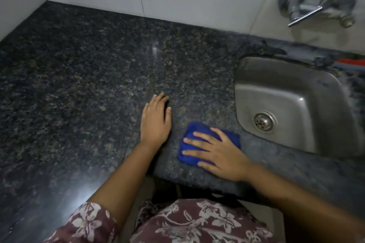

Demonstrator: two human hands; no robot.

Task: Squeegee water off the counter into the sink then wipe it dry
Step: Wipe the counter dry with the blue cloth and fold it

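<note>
Granite, dark and speckled, forms the surface (79,85) that fills most of the view, from the white tiled wall to the near edge. Set into it on the right is the steel sink (276,89). No squeegee is in sight, so the step in hand looks like the drying wipe. The light is too dim to show how much water is left on the stone. A folded blue cloth (194,129) lies near the front edge, just beside the sink's near-left corner and between the two hands. The right hand (221,154) lies flat on top of it with fingers spread and straight, pressing down rather than gripping, and covers most of the cloth's right half. The left hand (156,122) is just to the cloth's left and apart from it; it rests palm-down on bare stone, fingers straight, holding nothing. To do this well, even pressure through the whole palm and overlapping strokes would suit. They should run from the far-left stone toward the sink, so any leftover film ends up in the basin and not off the front edge. The cloth wants turning to a dry face once it drags, and the bracing hand should lift clear of each pass — its own patch needs wiping too.
</note>
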